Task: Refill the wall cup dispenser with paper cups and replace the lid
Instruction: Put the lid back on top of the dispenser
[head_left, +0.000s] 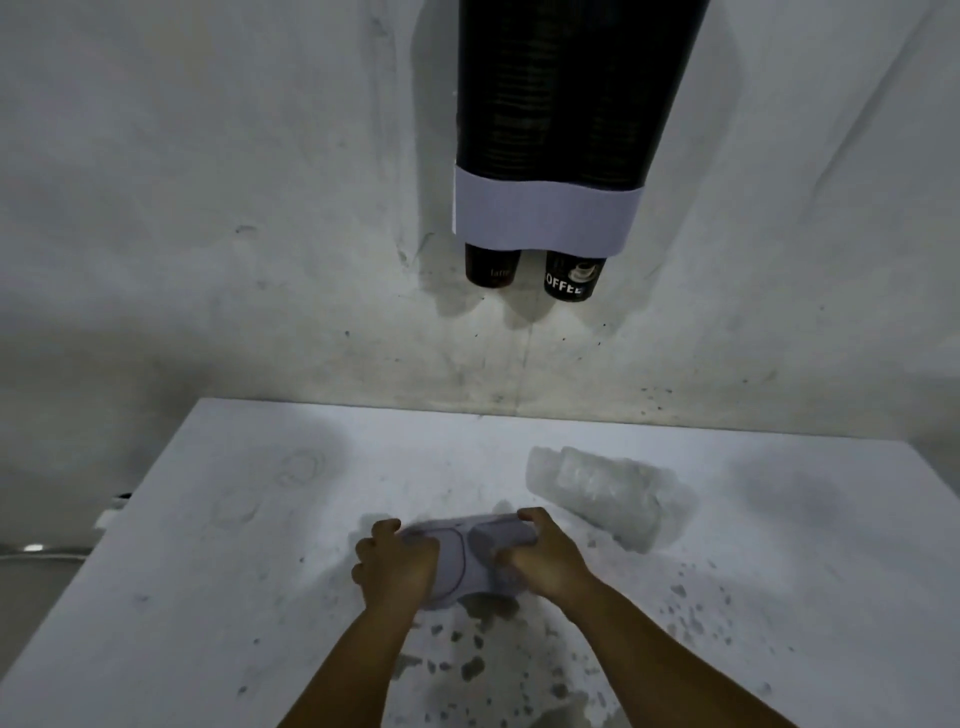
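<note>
Left hand (396, 566), right hand (545, 558) both clasped, forearms converging.

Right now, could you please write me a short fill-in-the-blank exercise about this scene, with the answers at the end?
1. The pale grey plastic lid is held by ____ hands.
2. The dark tubular wall dispenser shows ____ black paper cups at its bottom.
3. The clear plastic sleeve lies on the white table to the ____ of the right hand.
4. The left hand grips the lid's ____ end.

Answers: both; two; right; left
</note>
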